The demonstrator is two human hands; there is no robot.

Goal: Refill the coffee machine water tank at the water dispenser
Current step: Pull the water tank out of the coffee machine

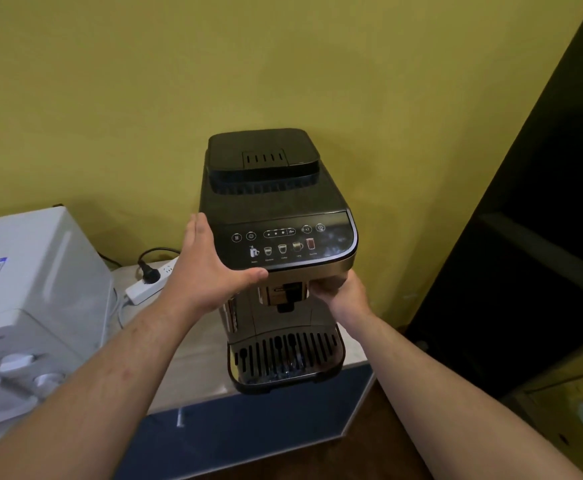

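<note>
A black and bronze coffee machine (276,202) stands on a pale counter against the yellow wall, its touch panel facing me. My left hand (207,268) lies flat against the machine's left front corner, fingers up the side and thumb under the panel's edge. My right hand (340,291) curls under the panel's right front corner, fingers tucked beneath it, on the machine's front right part. The water tank itself is not distinguishable from the body here. The drip tray (283,362) juts out over the counter's front edge.
A white appliance (30,289) stands at the left on the counter. A white power strip (148,284) with a black plug lies between it and the machine. A dark cabinet (539,237) fills the right. The counter (193,368) has a blue front.
</note>
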